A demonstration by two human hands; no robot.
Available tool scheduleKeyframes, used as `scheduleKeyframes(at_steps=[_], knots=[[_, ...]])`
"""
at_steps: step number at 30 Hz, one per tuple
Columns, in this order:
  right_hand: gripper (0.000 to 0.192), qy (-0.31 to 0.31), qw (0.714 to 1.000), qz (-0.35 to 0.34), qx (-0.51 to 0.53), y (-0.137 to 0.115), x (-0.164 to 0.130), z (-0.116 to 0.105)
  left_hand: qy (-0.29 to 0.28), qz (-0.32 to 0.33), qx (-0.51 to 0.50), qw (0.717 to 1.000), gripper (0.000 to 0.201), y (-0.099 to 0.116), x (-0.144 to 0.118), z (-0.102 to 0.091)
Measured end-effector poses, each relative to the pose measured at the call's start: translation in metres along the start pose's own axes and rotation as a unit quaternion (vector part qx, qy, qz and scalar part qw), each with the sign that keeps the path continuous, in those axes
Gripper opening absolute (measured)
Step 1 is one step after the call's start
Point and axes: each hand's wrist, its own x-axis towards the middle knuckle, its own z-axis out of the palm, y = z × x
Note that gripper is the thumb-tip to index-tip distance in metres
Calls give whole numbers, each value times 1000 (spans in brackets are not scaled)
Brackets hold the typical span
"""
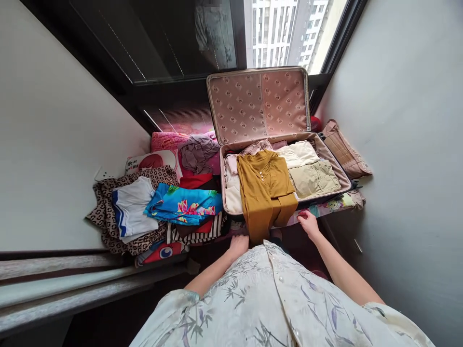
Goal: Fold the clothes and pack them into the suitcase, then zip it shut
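Note:
A mustard-yellow buttoned top (265,176) lies partly folded over the clothes in the open suitcase (285,101), its lower part hanging over the front rim. Beside the hanging cloth, on its left, is my left hand (239,244), fingers curled and their tips hidden. My right hand (308,223) is just below the front rim, right of the top; its fingers are drawn together, and whether cloth is between them cannot be made out. Cream clothing (298,153) and folded khaki clothing (315,178) sit in the suitcase's right part.
Left of the suitcase are a blue floral garment (186,205), white shorts (135,207), a brown patterned cloth (103,207) and a crumpled mauve cloth (198,153). A brown quilted bundle (345,149) rests by the right wall. A window (284,33) is behind the lid.

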Motion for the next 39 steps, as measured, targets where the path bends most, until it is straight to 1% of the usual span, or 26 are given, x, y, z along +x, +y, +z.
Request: scheduleKeyframes(at_steps=[2, 4, 6, 7, 8, 9, 10, 12, 14, 15, 17, 19, 21, 24, 26, 28, 29, 30, 31, 32, 33, 34, 35, 36, 37, 39], knots=[[29, 13, 1000, -22, -12, -15, 10, -14, -22, 38, 24, 999, 17, 3, -10, -16], [30, 16, 999, -43, -22, -35, 28, -25, -61, 88, 37, 994, 14, 14, -14, -35], [31, 16, 997, -63, -39, -58, 53, -31, -106, 161, 35, 981, 7, 36, -11, -54], [32, 14, 996, -74, -49, -71, 68, -31, -119, 194, 21, 973, 9, 50, -7, -62], [33, 10, 995, -85, -59, -83, 83, -30, -120, 217, -3, 969, 15, 65, -2, -68], [34, 3, 993, -98, -68, -95, 98, -26, -105, 226, -32, 968, 21, 81, 5, -72], [35, -5, 991, -111, -76, -107, 113, -21, -75, 221, -60, 970, 26, 97, 14, -74], [37, -29, 986, -142, -89, -128, 142, -8, -4, 202, -93, 975, 30, 128, 32, -72], [39, -54, 979, -171, -96, -144, 168, 6, 42, 186, -95, 977, 29, 153, 52, -62], [40, -65, 976, -184, -98, -150, 180, 13, 52, 182, -93, 978, 28, 162, 60, -57], [42, -85, 970, -203, -102, -160, 201, 25, 53, 174, -96, 979, 28, 176, 75, -45], [43, -102, 966, -215, -104, -166, 219, 34, 49, 164, -101, 980, 28, 182, 86, -37], [43, -120, 961, -224, -107, -171, 231, 41, 47, 143, -114, 982, 28, 182, 92, -32], [43, -148, 953, -239, -115, -178, 243, 47, 62, 102, -152, 981, 26, 174, 97, -32], [42, -166, 946, -251, -123, -183, 244, 47, 77, 80, -175, 978, 24, 167, 99, -32], [34, -179, 940, -260, -132, -188, 236, 42, 105, 61, -191, 974, 23, 162, 102, -33], [26, -184, 937, -266, -135, -190, 226, 37, 129, 54, -198, 970, 25, 161, 104, -32], [15, -194, 932, -278, -131, -191, 211, 30, 156, 51, -204, 965, 34, 161, 105, -32], [7, -214, 923, -299, -117, -192, 192, 22, 183, 58, -206, 960, 48, 162, 106, -32], [8, -239, 910, -324, -95, -192, 168, 13, 205, 77, -204, 954, 65, 165, 106, -33], [10, -274, 891, -356, -61, -191, 140, 4, 218, 110, -195, 950, 80, 167, 106, -34], [13, -314, 867, -387, -26, -191, 110, -5, 220, 153, -179, 946, 89, 170, 104, -35], [15, -338, 853, -398, -1, -190, 79, -13, 210, 200, -157, 944, 90, 173, 101, -38], [19, -362, 839, -406, 15, -189, 49, -20, 189, 245, -131, 942, 82, 175, 97, -40], [22, -377, 828, -415, 22, -188, 22, -25, 161, 282, -103, 940, 66, 175, 91, -43], [26, -382, 821, -423, 25, -186, -20, -33, 101, 329, -57, 937, 27, 172, 77, -48]])
